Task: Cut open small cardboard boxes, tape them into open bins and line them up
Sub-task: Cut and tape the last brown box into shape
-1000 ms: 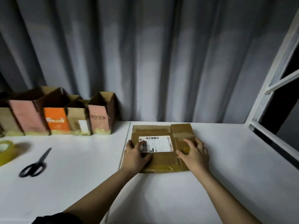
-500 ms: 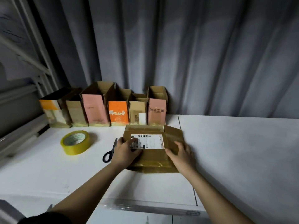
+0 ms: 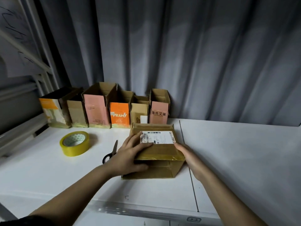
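I have the brown cardboard box (image 3: 156, 154) on the white table (image 3: 236, 160), near the middle of the view and just in front of the right end of the bin row. Its top carries a white shipping label (image 3: 157, 137), and glossy yellowish tape runs across its near upper edge. My left hand (image 3: 130, 155) grips the box's left side: the fingers lie over the top up to the label's corner and the thumb presses the near face. My right hand (image 3: 190, 159) lies flat along the box's right side, fingers straight and pointing away from me; I can't tell whether the thumb hooks anywhere.

Just left of my left hand, partly hidden by it, lie black-handled scissors (image 3: 110, 152), blades pointing away. Farther left sits a roll of yellow packing tape (image 3: 75, 143), flat on the table. Along the back, against the grey curtain (image 3: 195, 54), six open-topped bins (image 3: 104, 110) stand side by side, touching: among them a pink one, an orange one printed PRAMY (image 3: 120, 115), plain brown ones, and a pink one with Chinese characters (image 3: 158, 111) at the right end.
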